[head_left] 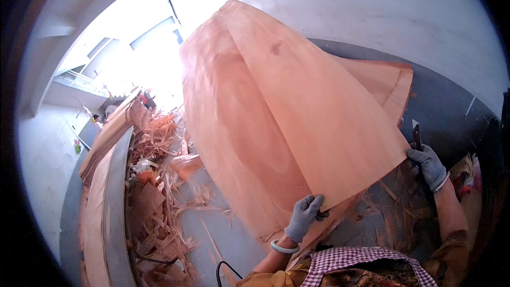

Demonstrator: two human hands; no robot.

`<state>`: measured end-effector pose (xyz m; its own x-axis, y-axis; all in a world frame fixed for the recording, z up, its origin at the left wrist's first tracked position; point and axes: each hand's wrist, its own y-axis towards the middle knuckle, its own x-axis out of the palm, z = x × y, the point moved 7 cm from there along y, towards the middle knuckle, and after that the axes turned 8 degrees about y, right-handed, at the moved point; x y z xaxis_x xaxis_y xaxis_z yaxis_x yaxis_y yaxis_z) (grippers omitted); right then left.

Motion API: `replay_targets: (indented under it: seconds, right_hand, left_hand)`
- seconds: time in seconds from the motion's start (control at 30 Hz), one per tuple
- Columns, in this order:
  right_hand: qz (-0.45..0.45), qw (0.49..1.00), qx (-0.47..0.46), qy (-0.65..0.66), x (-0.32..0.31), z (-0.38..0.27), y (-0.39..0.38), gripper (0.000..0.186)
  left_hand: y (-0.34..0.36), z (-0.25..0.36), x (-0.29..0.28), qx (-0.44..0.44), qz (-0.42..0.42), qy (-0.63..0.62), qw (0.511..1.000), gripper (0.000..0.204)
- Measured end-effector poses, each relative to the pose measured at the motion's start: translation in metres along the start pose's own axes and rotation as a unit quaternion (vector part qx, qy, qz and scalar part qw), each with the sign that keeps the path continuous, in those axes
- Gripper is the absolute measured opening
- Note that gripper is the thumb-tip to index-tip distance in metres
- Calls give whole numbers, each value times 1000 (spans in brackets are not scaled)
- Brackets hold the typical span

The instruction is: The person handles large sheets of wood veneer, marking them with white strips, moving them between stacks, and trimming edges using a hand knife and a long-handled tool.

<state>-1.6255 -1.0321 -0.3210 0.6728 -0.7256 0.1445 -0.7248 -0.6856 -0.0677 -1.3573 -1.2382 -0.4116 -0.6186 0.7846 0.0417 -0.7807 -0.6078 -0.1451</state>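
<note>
A large, thin sheet of reddish wood veneer (340, 122) rises from near my body toward the bright far side. My left hand (304, 219), in a grey glove, is closed on its near left corner. Also grey-gloved, my right hand (428, 167) grips a knife (417, 137) with its pale blade pointing up. The same hand is at the sheet's near right corner, its fingers against the edge. Under the lifted sheet lies more veneer (241, 186), darker and patchy in grain. Fingers beneath the sheet are partly hidden.
On the left, torn veneer scraps (159, 191) pile on the floor beside a long stack of veneer strips (98, 207). Another veneer piece (380, 82) sticks out at the far right. A dark cable (219, 271) curves near my left forearm. A white wall (425, 21) stands behind.
</note>
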Motion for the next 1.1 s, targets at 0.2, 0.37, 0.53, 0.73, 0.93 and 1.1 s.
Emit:
replay_targets:
  seconds: [0.2, 0.37, 0.53, 0.73, 0.93, 1.1]
  right_hand:
    - [-46, 997, 12, -57, -82, -1, 109, 16]
    - [-92, 995, 13, -19, -126, 9, 225, 18]
    - [-122, 988, 4, -96, -148, 25, 313, 19]
    - [-126, 982, -12, -138, -162, 59, 359, 21]
    - [-130, 974, 5, -186, -166, 78, 374, 23]
    - [-111, 976, -11, -189, -167, 77, 373, 25]
  left_hand:
    - [75, -19, 47, -56, 80, 57, 994, 33]
    - [116, -10, 98, 9, 159, 0, 987, 30]
    - [69, -30, 73, 42, 347, -42, 936, 21]
    - [-31, -92, -12, 133, 535, -220, 805, 14]
    - [-66, -114, -39, 135, 582, -301, 743, 19]
    - [-62, -115, -45, 163, 572, -317, 739, 25]
